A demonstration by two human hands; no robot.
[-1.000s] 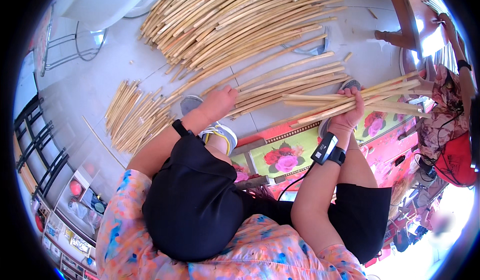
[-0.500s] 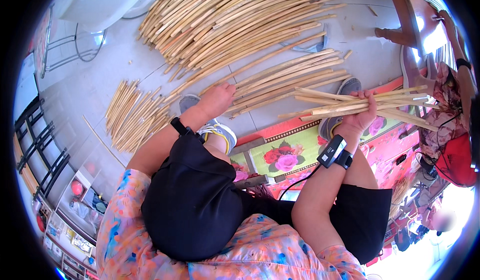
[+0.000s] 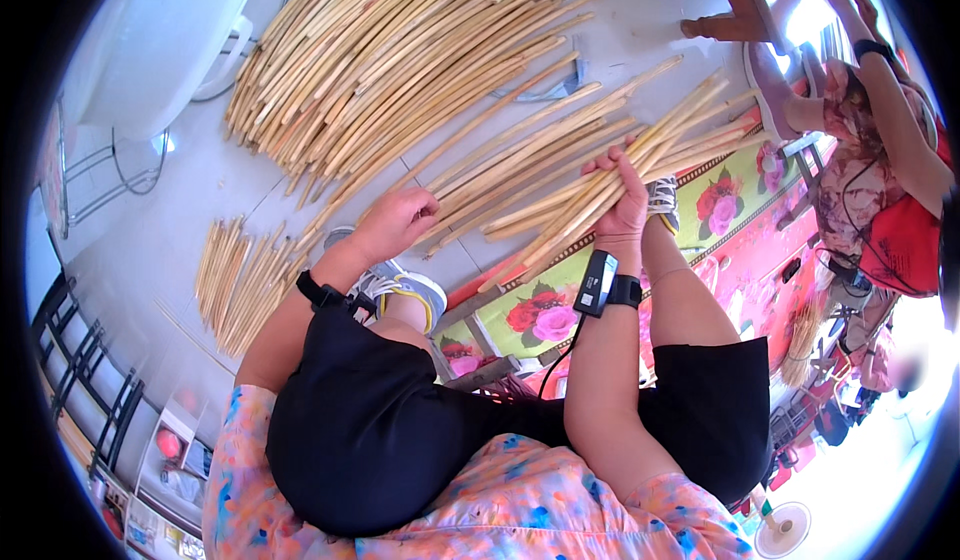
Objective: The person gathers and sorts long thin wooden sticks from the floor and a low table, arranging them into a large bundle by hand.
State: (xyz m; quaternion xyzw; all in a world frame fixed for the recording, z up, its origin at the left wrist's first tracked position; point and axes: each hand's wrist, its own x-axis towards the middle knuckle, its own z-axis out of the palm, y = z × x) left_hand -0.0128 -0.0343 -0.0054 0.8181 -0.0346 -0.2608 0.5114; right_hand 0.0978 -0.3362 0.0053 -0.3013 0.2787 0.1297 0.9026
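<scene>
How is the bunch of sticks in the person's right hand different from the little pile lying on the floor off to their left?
The bundle of sticks is gripped in the right hand and raised aslant; the small pile lies loose on the floor, untouched. The bundle's sticks are longer; the pile's are shorter and fanned out. Both are pale tan cane.

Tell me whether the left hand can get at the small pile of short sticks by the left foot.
Probably yes: the left hand is empty, and bare floor separates it from the small stick pile.

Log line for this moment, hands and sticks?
right hand: grips stick bundle | left hand: on loose sticks | big pile: floor
</scene>
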